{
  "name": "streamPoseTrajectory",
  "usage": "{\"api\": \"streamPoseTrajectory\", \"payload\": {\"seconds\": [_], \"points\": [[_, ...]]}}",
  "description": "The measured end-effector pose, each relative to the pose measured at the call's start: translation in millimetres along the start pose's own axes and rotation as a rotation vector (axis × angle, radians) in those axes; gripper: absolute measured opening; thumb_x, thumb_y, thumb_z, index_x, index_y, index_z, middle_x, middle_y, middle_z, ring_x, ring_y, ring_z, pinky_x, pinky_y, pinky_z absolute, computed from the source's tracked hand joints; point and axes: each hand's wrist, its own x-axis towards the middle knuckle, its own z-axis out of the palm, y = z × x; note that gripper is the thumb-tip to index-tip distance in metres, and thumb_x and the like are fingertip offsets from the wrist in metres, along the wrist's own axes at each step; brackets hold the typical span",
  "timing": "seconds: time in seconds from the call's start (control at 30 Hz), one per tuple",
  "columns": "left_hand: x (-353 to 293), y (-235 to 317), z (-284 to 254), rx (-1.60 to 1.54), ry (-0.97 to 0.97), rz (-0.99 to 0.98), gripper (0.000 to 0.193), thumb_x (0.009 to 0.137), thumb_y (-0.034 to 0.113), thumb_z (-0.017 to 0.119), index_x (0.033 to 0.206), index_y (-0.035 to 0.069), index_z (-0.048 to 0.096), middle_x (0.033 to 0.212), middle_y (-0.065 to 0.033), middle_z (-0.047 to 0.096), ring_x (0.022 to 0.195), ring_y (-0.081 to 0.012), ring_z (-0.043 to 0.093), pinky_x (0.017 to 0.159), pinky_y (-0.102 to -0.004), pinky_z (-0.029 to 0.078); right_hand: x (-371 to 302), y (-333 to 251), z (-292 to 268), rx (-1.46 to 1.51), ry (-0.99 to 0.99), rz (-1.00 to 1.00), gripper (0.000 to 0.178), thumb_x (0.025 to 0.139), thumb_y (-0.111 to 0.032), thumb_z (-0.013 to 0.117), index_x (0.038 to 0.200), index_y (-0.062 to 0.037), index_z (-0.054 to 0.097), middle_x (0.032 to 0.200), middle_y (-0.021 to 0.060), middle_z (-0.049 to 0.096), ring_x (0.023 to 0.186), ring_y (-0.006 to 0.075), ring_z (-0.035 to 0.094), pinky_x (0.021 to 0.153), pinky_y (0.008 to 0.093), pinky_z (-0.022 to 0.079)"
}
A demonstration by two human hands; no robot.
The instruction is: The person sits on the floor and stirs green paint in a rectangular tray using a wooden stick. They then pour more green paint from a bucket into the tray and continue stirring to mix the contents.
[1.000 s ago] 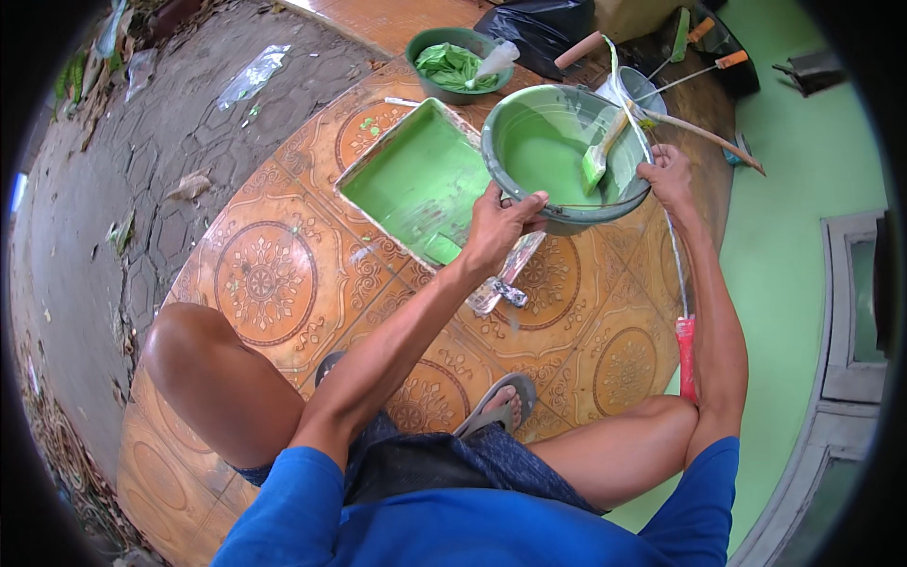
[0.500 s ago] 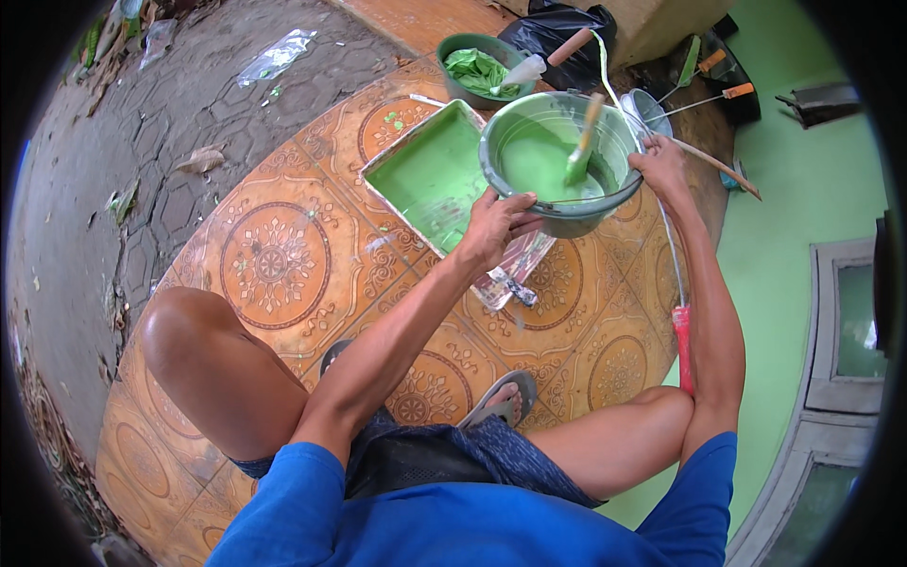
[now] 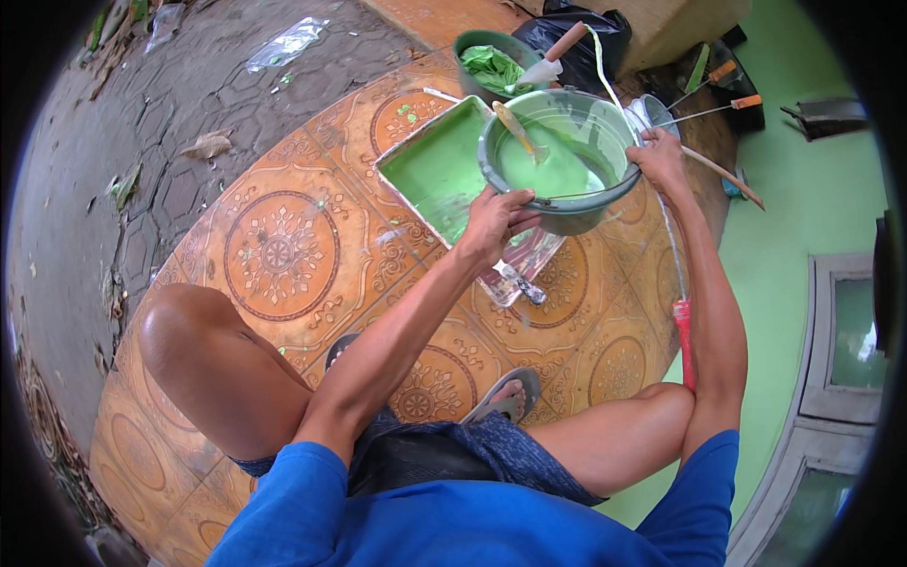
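Between my hands is a grey-green bucket point(image 3: 574, 222) with light green paint point(image 3: 557, 170) inside, held above the tiles and partly over the paint tray point(image 3: 535, 257). My left hand point(image 3: 498, 222) grips its near left rim, thumb on top and fingers below. At the right rim, my right hand point(image 3: 659, 161) is closed on the edge. A paintbrush point(image 3: 515, 129) leans against the bucket's left inner wall, its bristles sunk in the paint. Green paint also covers much of the tray.
Behind the bucket stand a green tub point(image 3: 470, 77) holding green-smeared plastic and a black plastic bag point(image 3: 586, 38). A red-handled roller point(image 3: 684, 340) rests by my right knee. Further right are orange-handled tools point(image 3: 746, 101) and a green wall point(image 3: 775, 208).
The paintbrush has swung from the right side of the bucket to its left wall. Both hands keep their grip on the rim. The view has shifted slightly.
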Motion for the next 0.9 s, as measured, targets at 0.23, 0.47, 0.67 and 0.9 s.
{"api": "streamPoseTrajectory", "payload": {"seconds": [0.23,0.47,0.67,0.9], "points": [[0,6,-9,-0.019,0.015,0.007,0.029,0.089,0.010,0.060,0.115,0.005,0.047,0.106,-0.0083,0.061,0.090,-0.0186,0.064,0.088,-0.0339,0.055,-6,-23,3,-0.009,0.006,-0.026,0.050,0.059,-0.018,0.073,0.104,0.0029,0.064,0.086,0.0128,0.065,0.079,0.0224,0.063,0.075,0.0318,0.050],[2,6,-8,-0.022,0.041,0.051,0.035,0.090,0.015,0.063,0.119,0.009,0.046,0.103,-0.0065,0.062,0.086,-0.0175,0.065,0.084,-0.0337,0.056,0,-10,8,0.031,-0.031,-0.016,0.051,0.059,-0.019,0.074,0.103,0.0032,0.064,0.088,0.0142,0.067,0.080,0.0230,0.065,0.075,0.0321,0.051],[-1,10,16,0.189,0.057,0.122,0.038,0.090,0.016,0.065,0.121,0.007,0.047,0.099,-0.0066,0.062,0.077,-0.0162,0.064,0.072,-0.0302,0.059,-7,33,4,0.145,-0.026,0.014,0.051,0.061,-0.017,0.075,0.106,0.0049,0.062,0.084,0.0098,0.065,0.077,0.0181,0.062,0.071,0.0299,0.050],[-1,-18,61,0.396,-0.064,0.171,0.040,0.090,0.016,0.064,0.123,0.001,0.048,0.100,-0.0119,0.064,0.074,-0.0159,0.065,0.067,-0.0283,0.058,-32,118,-15,0.333,0.018,0.100,0.045,0.062,-0.010,0.075,0.102,0.0060,0.060,0.080,0.0064,0.061,0.072,0.0143,0.059,0.067,0.0274,0.048]]}}
